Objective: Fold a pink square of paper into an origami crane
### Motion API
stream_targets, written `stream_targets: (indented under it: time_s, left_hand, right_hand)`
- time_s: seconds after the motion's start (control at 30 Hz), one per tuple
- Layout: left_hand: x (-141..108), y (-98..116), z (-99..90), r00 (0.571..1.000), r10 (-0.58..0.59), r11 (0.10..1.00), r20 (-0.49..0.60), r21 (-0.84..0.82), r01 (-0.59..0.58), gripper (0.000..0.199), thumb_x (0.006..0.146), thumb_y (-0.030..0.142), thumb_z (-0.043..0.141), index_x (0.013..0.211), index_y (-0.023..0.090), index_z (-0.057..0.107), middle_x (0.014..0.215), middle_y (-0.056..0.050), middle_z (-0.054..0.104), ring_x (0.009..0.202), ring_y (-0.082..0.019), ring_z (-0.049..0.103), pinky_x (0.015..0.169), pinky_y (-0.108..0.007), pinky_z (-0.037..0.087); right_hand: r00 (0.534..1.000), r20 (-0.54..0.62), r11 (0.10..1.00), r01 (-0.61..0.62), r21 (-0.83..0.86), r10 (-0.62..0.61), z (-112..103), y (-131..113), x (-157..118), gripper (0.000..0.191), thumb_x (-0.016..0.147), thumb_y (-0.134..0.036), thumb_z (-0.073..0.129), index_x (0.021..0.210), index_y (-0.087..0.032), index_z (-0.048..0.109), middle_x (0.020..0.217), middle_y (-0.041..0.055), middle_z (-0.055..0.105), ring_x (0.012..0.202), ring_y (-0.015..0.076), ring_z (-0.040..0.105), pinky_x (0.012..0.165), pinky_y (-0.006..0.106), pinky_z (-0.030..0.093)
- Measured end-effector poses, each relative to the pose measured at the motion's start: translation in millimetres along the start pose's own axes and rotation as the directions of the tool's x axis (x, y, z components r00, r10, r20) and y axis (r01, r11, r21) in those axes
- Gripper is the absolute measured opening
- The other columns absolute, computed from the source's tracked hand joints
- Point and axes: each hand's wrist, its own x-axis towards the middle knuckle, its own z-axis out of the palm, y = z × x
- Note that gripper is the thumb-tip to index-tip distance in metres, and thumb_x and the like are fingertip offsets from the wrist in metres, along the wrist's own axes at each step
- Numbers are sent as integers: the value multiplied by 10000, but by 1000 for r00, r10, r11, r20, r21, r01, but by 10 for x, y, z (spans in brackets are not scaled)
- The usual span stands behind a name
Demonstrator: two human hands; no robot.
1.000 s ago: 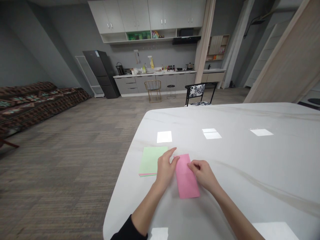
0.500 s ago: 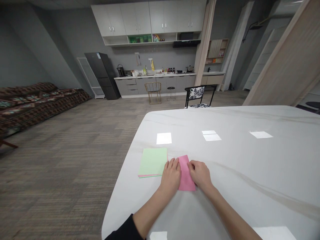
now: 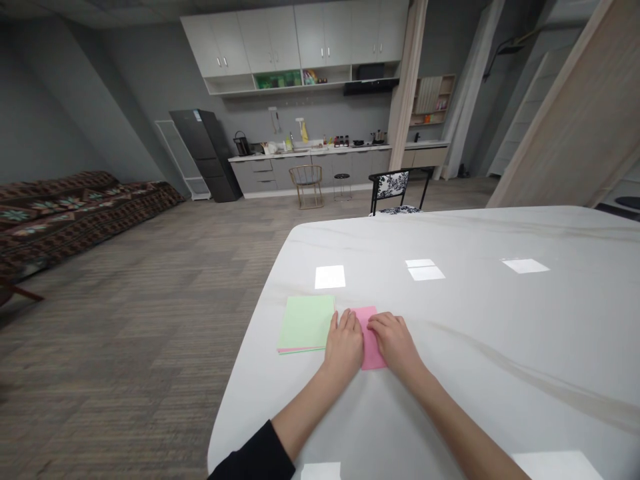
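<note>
A folded pink paper lies on the white table between my hands. My left hand lies flat over its left part, fingers stretched forward and slightly apart. On the paper's right part rests my right hand, its fingers bent and pressed together at the surface; whether they pinch the paper is hidden. Just left of my left hand is a stack of square papers, light green on top with pink and green edges showing below.
Beyond the table's far edge stands a black-framed chair. Farther back are a gold wire chair, a round stool, kitchen counters and a dark fridge. A patterned sofa is at the left.
My right hand has moved left and its fingers now reach over the pink paper. The paper sits slightly farther from me. My left hand stays nearly in place.
</note>
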Motion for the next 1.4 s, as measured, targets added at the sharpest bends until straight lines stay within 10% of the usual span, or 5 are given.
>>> stream_targets:
  time_s: [0.53, 0.93, 1.2, 1.4]
  left_hand:
    - [131, -513, -118, 970, 71, 971, 232, -237, -14, 564, 892, 308, 397, 1450, 281, 318, 1541, -10, 323, 1429, -329, 191, 1091, -650, 187]
    - [167, -523, -155, 940, 87, 971, 329, -241, -6, 717, 825, 349, 458, 1496, 266, 219, 1573, -14, 238, 1450, -363, 63, 1097, -684, 88]
    - [163, -545, -130, 936, 146, 972, 321, -223, -75, 845, 790, 497, 537, 1506, 227, 180, 1573, -77, 228, 1437, -419, 56, 1067, -723, 65]
    - [97, -451, -307, 978, 136, 983, 157, -147, -113, 618, 803, 461, 596, 1352, 211, 465, 1409, -111, 498, 1432, -371, 154, 1101, -681, 38]
  right_hand:
    - [998, -13, 991, -67, -112, 66, 19, -219, 78, 235, 927, -269, 504, 1036, -159, 681, 1137, 107, 683, 1070, 253, 573, 921, 406, 342]
    - [991, 118, 980, -37, -197, 62, -84, -342, 28, 402, 855, -423, 561, 1125, -128, 601, 1222, 183, 605, 1112, 310, 518, 976, 527, 286]
    - [986, 163, 992, -18, -127, 39, -104, -273, -20, 497, 847, -475, 558, 1221, -148, 531, 1312, 203, 542, 1192, 332, 465, 1008, 589, 241]
    - [988, 149, 995, -25, -94, 39, -70, -216, -18, 537, 827, -515, 586, 1213, -146, 529, 1270, 183, 567, 1192, 330, 480, 1009, 581, 262]
